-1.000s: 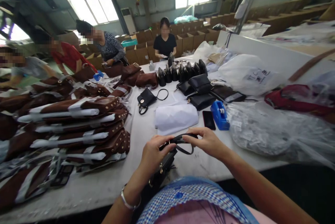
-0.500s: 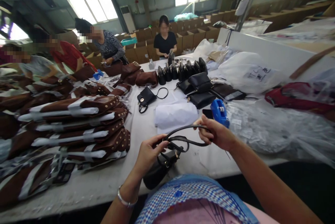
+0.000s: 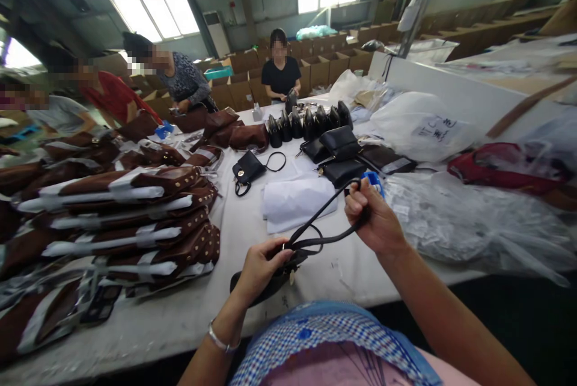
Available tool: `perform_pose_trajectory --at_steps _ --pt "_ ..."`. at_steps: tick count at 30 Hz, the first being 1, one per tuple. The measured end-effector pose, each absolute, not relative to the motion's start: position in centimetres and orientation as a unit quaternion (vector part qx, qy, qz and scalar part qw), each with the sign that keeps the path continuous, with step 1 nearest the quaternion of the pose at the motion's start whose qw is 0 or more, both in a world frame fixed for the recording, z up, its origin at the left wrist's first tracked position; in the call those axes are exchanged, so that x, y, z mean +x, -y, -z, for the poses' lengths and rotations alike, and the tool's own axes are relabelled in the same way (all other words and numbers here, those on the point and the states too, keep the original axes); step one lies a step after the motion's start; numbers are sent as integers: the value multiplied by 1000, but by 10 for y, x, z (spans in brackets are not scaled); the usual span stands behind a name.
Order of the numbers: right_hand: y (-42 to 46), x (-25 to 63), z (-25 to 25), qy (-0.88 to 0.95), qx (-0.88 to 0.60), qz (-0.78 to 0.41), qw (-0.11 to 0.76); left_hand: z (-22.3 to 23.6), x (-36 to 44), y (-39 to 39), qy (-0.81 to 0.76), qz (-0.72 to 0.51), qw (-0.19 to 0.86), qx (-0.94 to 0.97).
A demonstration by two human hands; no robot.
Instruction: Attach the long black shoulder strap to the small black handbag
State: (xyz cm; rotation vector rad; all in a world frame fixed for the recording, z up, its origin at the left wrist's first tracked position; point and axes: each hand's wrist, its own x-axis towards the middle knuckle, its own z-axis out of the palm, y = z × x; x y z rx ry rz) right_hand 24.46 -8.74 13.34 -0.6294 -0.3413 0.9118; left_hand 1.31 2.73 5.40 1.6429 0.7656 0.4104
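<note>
Strap (image 3: 331, 240) looped in right grip (image 3: 375, 217).

The black strap (image 3: 333, 238) looked smooth and leathery; toward the near edge of the table (image 3: 369, 279), brown bags (image 3: 198, 229) looked metal-studded, clear plastic bags (image 3: 460, 223) glossy and crinkled.

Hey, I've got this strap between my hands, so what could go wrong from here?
The long, thin black strap spans from the left hand to the right hand; a hard pull might make it slip from the fingers.
The small black bag is over the near side of the white-covered table, so a tug could drag it off the edge.
The blue plastic tape dispenser appears just beyond the right hand, which might bump it.
</note>
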Motion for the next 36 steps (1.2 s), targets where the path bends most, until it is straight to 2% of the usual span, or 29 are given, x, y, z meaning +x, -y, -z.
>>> perform_pose_trajectory --at_steps 3,5,7,10,13,16,24,26,29,32,34,36 --pt "83 258 -128 117 -249 -417 866 -46 12 -26 -340 -169 632 676" --pt "79 262 -110 148 -273 -419 854 -43 10 -27 -345 -185 656 645" --pt "77 257 -81 211 -375 -424 797 -41 9 -30 -353 -212 680 606" --pt "79 232 -37 299 -563 -409 653 -42 8 -36 -359 -255 711 549" --pt "84 202 -14 399 -610 -394 560 -47 10 -38 -349 -276 728 521" --pt "89 189 -13 477 -647 -345 485 -52 13 -40 -350 -303 729 504" --pt "132 247 -3 483 -687 -371 397 -55 6 -62 -355 -436 739 372" --pt "164 275 17 469 -712 -366 373 -58 -3 -77 -356 -489 728 322" --pt "231 323 66 409 -799 -332 290 -62 -22 -99 -359 -545 702 286" --pt "284 361 110 362 -842 -346 203 -64 -37 -106 -370 -536 698 296" --pt "286 360 116 331 -876 -285 204 -64 -36 -99 -387 -487 709 333" --pt "257 332 93 331 -887 -175 272 -65 -28 -86 -399 -415 717 392"
